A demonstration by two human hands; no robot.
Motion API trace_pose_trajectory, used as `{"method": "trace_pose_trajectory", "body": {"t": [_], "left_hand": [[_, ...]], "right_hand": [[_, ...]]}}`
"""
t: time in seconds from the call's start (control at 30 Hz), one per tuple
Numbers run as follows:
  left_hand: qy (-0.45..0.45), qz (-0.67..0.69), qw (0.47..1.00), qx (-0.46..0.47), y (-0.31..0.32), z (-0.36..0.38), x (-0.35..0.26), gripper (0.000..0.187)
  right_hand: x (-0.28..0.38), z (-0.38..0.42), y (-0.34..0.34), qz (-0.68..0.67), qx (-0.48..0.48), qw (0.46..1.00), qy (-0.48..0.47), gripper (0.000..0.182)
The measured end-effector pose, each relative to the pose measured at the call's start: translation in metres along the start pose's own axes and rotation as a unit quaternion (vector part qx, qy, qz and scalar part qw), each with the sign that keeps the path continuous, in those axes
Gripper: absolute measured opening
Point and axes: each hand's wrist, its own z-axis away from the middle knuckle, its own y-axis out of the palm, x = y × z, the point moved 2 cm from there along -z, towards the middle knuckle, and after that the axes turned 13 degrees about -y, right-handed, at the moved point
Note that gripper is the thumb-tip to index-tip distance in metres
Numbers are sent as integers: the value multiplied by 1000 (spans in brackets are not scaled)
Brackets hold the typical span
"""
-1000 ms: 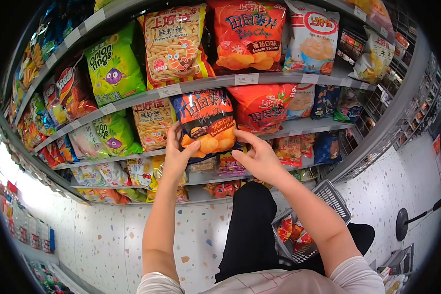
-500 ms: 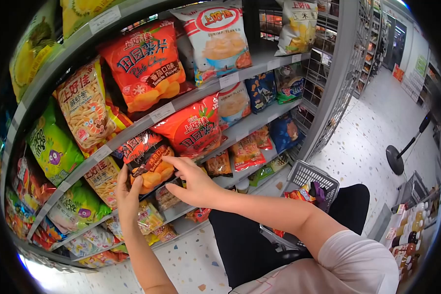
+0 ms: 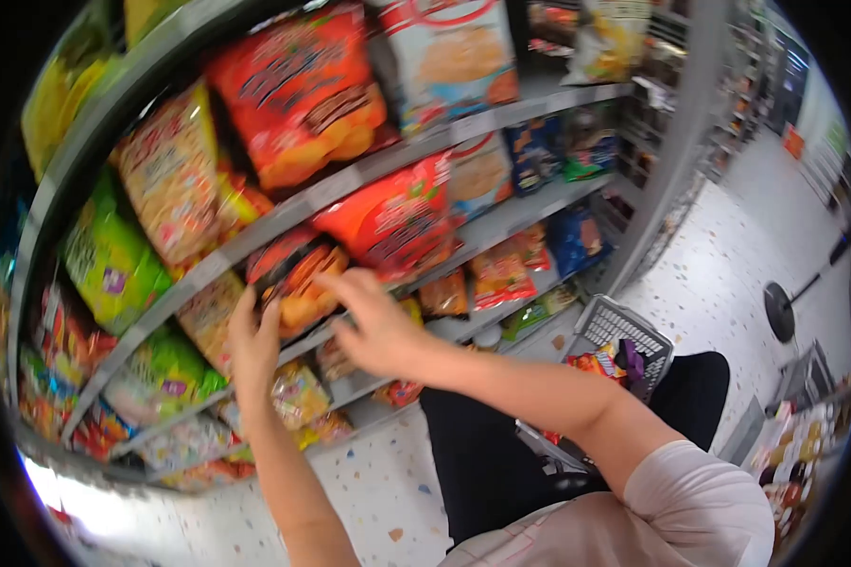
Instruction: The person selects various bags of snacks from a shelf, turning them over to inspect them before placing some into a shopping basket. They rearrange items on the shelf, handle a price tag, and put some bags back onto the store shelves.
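A black and red chip bag (image 3: 298, 274) stands on the middle shelf, tilted, below the shelf rail. My left hand (image 3: 253, 340) is at its lower left edge, thumb apart from the fingers, touching the bag. My right hand (image 3: 373, 321) is at its right side, fingers apart and pointing at the bag's front, with nothing in it. A red chip bag (image 3: 397, 217) lies just right of it, and a yellow-tan snack bag (image 3: 210, 317) is to its left. The picture is blurred by motion.
Large snack bags fill the upper shelf (image 3: 340, 184), among them a red one (image 3: 298, 94) and a green one (image 3: 113, 255). A grey basket (image 3: 600, 326) holding packets stands by my legs. Bottles (image 3: 790, 463) are at the lower right, beside a black-based stand (image 3: 780, 312).
The view has shifted, so the shelves and basket appear further right. Both hands remain at the black and red bag, the right hand a little lower against it.
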Motion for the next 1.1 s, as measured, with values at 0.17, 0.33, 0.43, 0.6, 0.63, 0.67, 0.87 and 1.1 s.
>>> {"method": "trace_pose_trajectory", "body": {"t": [0.17, 0.33, 0.43, 0.6, 0.63, 0.67, 0.87, 1.1], "left_hand": [[-90, 39, 995, 3, 6, 0, -19, 25], [-60, 22, 998, -19, 11, -11, 7, 31], [-22, 78, 997, -10, 16, -9, 16, 37], [16, 54, 996, -73, 40, -1, 20, 39], [51, 49, 991, -115, 44, 2, 17, 39], [56, 50, 991, -111, 41, 3, 12, 39], [-75, -112, 988, -70, 36, 5, 22, 42], [39, -152, 969, -191, 37, 37, 34, 52]], "right_hand": [[-3, -2, 2, -20, 14, 999, 22, 56], [-25, 3, 15, 1, 10, 1000, 14, 57], [-25, 4, 16, -4, 5, 1000, 24, 60], [-15, -3, 6, 156, 89, 983, 39, 58], [-14, -4, 5, 213, 119, 969, 29, 58], [-15, -4, 4, 216, 114, 969, 30, 58], [-13, 0, 1, 245, 168, 955, 6, 56], [8, 40, -35, 167, 147, 970, -94, 41]]}}
